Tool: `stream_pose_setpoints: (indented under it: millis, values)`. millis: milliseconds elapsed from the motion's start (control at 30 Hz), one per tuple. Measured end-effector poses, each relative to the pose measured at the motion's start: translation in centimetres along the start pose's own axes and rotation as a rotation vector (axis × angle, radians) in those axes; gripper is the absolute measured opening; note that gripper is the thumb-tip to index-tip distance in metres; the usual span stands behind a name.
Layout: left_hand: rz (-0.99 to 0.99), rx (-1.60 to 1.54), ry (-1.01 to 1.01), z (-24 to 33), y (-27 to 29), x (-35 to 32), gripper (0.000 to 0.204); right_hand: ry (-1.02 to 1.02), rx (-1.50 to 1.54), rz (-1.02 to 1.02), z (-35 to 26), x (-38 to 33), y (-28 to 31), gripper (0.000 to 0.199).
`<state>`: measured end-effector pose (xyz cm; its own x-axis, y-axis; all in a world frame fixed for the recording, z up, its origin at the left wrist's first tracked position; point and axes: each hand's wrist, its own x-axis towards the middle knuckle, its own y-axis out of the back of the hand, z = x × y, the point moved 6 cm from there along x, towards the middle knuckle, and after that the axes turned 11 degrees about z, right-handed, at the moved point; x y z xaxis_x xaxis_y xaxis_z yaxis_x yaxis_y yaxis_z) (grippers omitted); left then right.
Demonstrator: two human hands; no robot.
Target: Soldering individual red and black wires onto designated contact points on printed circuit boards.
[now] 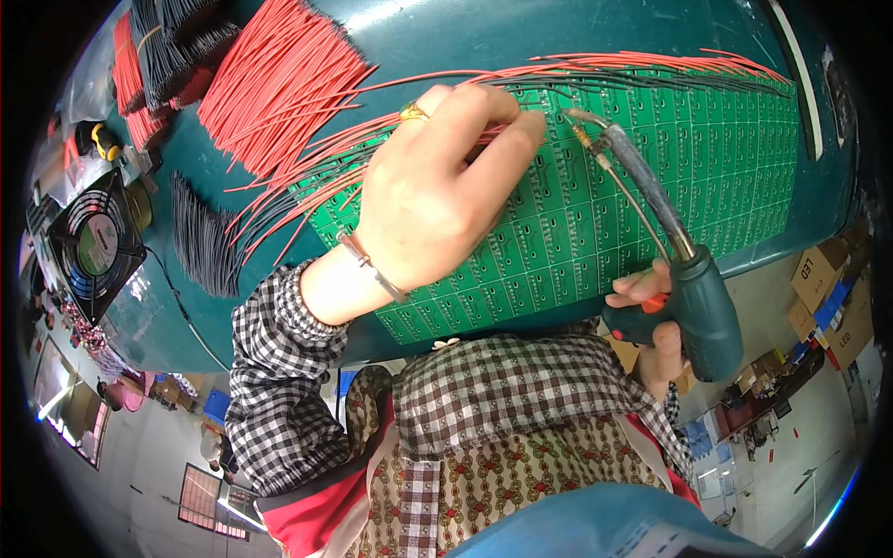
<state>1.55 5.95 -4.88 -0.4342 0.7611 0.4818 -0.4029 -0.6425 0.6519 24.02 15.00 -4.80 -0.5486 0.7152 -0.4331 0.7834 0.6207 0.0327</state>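
Note:
My left hand (428, 186), with a ring and a bracelet, is closed over a green panel of circuit boards (567, 223). Its thumb and forefinger pinch together, and red wire shows in the gap between them; the wire's tip is hidden. My right hand (651, 307) grips a green soldering gun (704, 312) with an orange trigger. A thin feed tube runs beside the gun's barrel to its tip (577, 114), just right of my left fingertips, over the panel. Rows of red and black wires (633, 70) lie along the panel's far edge.
A fan of loose red wires (279, 84) and a pile of black wires (203, 237) lie at the left of the green table (446, 37). Bundled black wires (163, 56) sit behind them. A black fan (96, 244) stands at the left edge. Cardboard boxes (819, 279) are off to the right.

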Motion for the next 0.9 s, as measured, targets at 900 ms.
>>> stream_pose_setpoints:
  millis: [900]
  values:
    - [0.017, 0.104, -0.143, 0.9, -1.0, 0.3, 0.034, 0.084, 0.13, 0.028, 0.2, 1.0, 1.8, 0.073]
